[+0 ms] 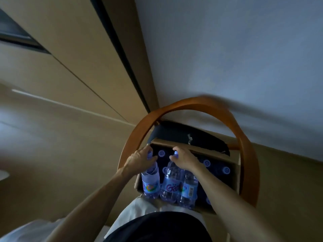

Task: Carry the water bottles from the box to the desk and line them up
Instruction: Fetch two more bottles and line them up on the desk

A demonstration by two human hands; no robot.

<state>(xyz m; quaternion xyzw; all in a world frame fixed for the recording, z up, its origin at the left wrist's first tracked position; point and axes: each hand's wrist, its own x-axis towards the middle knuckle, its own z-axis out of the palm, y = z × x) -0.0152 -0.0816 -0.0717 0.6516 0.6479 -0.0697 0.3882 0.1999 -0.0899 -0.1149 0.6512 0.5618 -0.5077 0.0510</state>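
Note:
An open cardboard box (236, 172) sits on a chair with a curved wooden back (192, 103). Inside it stand several clear water bottles with blue labels and caps. My left hand (138, 160) grips the neck of one bottle (151, 182) at the box's left side. My right hand (183, 158) grips the top of a second bottle (170, 184) in the middle. A third bottle (188, 191) leans against that one, under my right wrist. More bottle caps (226, 170) show deeper in the box on the right. No desk is in view.
A dark cushion (188, 135) lies behind the box on the chair. A pale wall (227, 49) rises on the right and beige wood panels (61, 49) on the left. The floor (52, 154) spreads to the left of the chair.

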